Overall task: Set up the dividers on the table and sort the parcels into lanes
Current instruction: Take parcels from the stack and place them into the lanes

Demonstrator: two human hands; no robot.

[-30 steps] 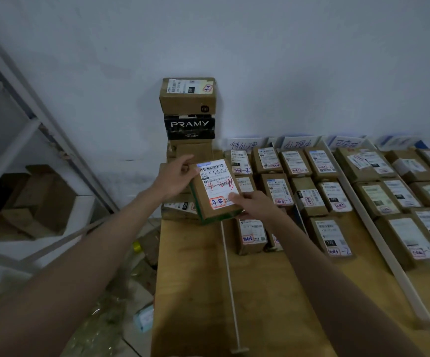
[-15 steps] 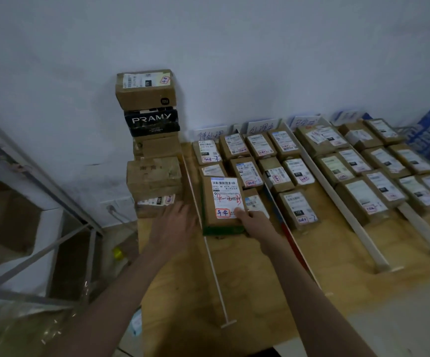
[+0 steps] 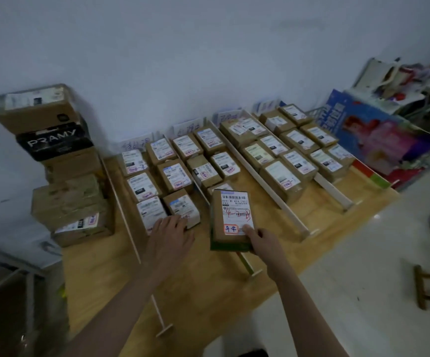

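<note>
With the right hand (image 3: 256, 239) pinching only the near end of the parcel (image 3: 232, 219), it could tip onto the divider (image 3: 245, 264). The left hand (image 3: 171, 231) lies open on the table (image 3: 208, 292), holding nothing.

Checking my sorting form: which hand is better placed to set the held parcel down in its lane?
Right. The right hand already grips the parcel at its near end, over the table. The left hand rests flat on parcels in the left lane.
</note>
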